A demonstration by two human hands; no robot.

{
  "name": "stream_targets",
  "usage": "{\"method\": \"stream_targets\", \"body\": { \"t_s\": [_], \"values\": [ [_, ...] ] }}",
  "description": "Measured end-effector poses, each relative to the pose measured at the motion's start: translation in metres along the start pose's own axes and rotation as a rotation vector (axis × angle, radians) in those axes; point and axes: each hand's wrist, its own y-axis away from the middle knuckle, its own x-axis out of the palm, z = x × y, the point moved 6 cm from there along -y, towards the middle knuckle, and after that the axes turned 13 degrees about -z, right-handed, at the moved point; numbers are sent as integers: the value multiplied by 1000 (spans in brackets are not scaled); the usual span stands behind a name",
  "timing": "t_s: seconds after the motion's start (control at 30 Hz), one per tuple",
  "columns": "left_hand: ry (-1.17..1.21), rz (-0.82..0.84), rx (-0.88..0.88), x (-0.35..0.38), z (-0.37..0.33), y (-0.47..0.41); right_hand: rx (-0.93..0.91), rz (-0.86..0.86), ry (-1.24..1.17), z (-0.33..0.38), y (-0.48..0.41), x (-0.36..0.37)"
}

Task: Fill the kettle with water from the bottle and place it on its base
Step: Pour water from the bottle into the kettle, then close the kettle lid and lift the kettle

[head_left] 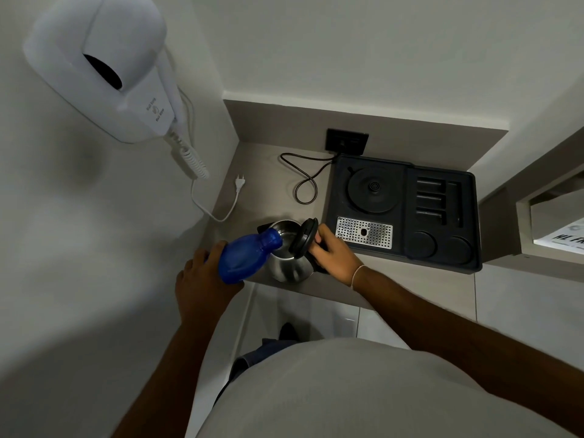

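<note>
A steel kettle (289, 267) stands near the front left edge of the grey counter, its black lid (304, 238) flipped open. My right hand (331, 252) grips the kettle's black handle on its right side. My left hand (203, 279) holds a blue plastic bottle (245, 259) tilted sideways, its neck resting over the kettle's open mouth. The round black kettle base (374, 189) sits bare in the back left corner of a black tray (474, 222), up and to the right of the kettle.
A white wall-mounted hair dryer (104, 67) hangs on the left wall, its coiled cord and plug (240, 181) trailing onto the counter. The base's black cable (305, 181) loops toward a dark wall socket (347, 141). A perforated metal grille (365, 232) lies in the tray.
</note>
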Motion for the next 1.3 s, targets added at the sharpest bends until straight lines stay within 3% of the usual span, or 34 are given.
{"method": "stream_targets", "body": {
  "t_s": [0.13, 0.4, 0.63, 0.9, 1.0, 1.13, 1.3],
  "values": [
    [120, -19, -36, 7, 1, 1, 26, 17, 65, 7, -1, -1],
    [440, -96, -224, 21, 10, -7, 189, 17, 516, 44, -13, 11],
    [575, -124, -299, 31, 17, -25, 356, 106, 621, 54, -25, 21],
    [742, -85, -359, 68, 24, -38, 353, 9, 425, 36, -20, 13],
    [744, -140, -265, 76, 21, -41, 289, -113, 360, 18, -12, 4],
    [815, -59, -441, 92, 29, -46, 272, -276, 137, -6, 9, 1],
    [864, -17, -371, 99, 30, -42, 369, -441, -116, -22, 35, -25]
  ]
}}
